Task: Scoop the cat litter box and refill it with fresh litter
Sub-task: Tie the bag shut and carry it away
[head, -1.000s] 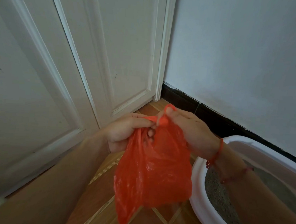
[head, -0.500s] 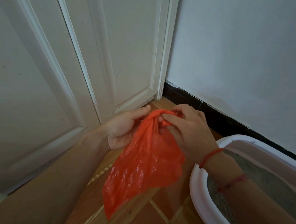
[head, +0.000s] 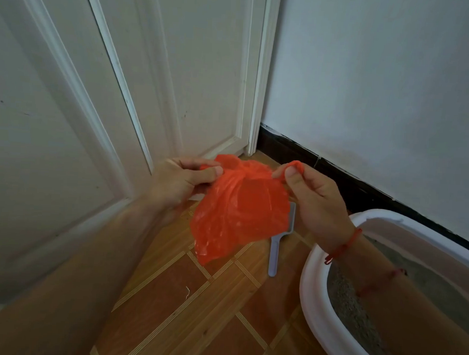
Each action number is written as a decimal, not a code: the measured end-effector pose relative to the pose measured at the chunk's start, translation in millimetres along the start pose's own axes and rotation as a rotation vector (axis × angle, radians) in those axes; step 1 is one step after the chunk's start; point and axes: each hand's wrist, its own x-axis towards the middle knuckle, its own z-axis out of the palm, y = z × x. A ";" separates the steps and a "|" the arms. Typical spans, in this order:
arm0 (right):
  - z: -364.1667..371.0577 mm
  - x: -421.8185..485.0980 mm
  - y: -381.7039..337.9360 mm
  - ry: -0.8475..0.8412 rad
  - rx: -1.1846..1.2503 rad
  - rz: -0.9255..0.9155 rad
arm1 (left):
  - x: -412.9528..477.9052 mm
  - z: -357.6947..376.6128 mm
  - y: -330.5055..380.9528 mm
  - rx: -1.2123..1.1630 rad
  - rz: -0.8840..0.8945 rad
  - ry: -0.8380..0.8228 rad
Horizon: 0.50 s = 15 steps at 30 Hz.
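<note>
Both hands are up near frame centre with an orange plastic bag [head: 239,213] stretched between them. Left hand [head: 178,182] at the bag's 9 o'clock: thumb and curled fingers pinch one bag handle. Right hand [head: 314,201] at the bag's 3 o'clock: thumb and forefinger pinch the other handle, which loops over the fingertip. The bag's top edge is bunched at 12 o'clock between the hands and the body hangs crumpled below them. Can't tell what's inside. Litter box [head: 311,291], white rim, sits at the frame's 4 o'clock on the wood-pattern floor [head: 192,312], with grey litter [head: 341,296] inside; the right forearm crosses over it. Scoop [head: 273,259] lies on the floor at the bag's 5 o'clock, between bag and box, handle pointing to 6 o'clock, head mostly hidden behind the bag. Red string bracelet [head: 343,245] on the right wrist. White panel door [head: 67,112] at 10 o'clock; wall [head: 384,90] with black baseboard [head: 298,151] at 2 o'clock.
</note>
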 end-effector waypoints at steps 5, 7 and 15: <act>-19.0 -0.2 12.7 0.132 0.076 0.144 | 9.4 -27.6 -9.3 0.134 0.058 0.200; -26.6 -1.7 21.6 0.160 0.037 0.209 | 11.6 -39.8 -14.9 0.200 0.063 0.255; -35.8 -4.6 42.3 0.225 -0.001 0.362 | 13.2 -64.6 -35.1 0.348 0.067 0.403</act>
